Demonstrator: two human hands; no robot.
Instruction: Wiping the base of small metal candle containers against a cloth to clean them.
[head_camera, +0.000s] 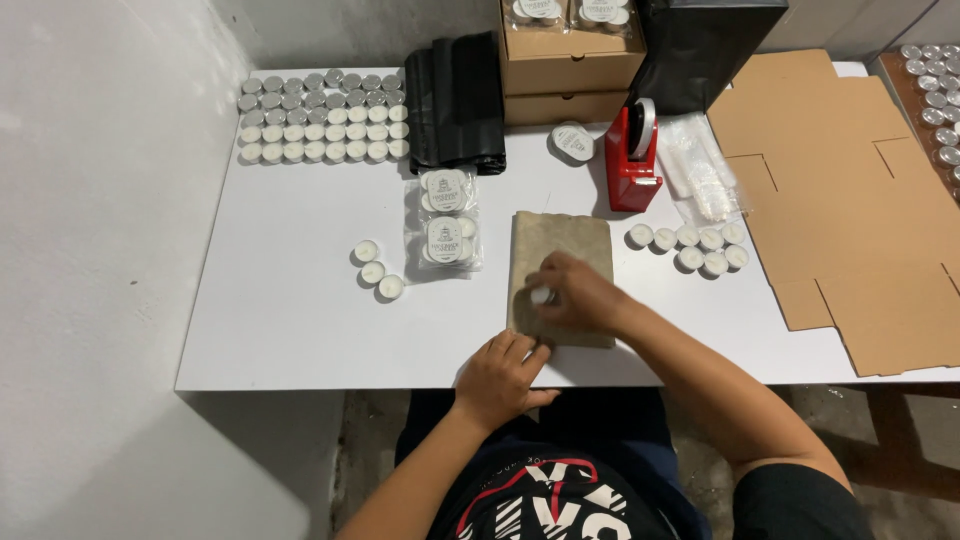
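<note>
Head camera, looking down on a white table (300, 300) where a seated person works. Their right hand (580, 295) lies over a tan paper bag (562, 250) flat in the middle of the table, fingers curled around a small white tealight candle (541, 295) at the bag's left edge. Their left hand (500, 378) rests at the bag's near corner, fingers bent and pressing it down; it grips nothing that shows. The step in hand looks like slipping the candle into the bag, which calls for the opening to be held apart. Three loose tealights (378, 272) sit to the left, beside clear packets of candles (446, 220). Seven more tealights (690, 248) lie to the right, near a red tape dispenser (632, 160). Farther back are rows of tealights (322, 116), folded black bags (455, 100), stacked cardboard boxes (565, 65) and flat cardboard sheets (850, 200).
</note>
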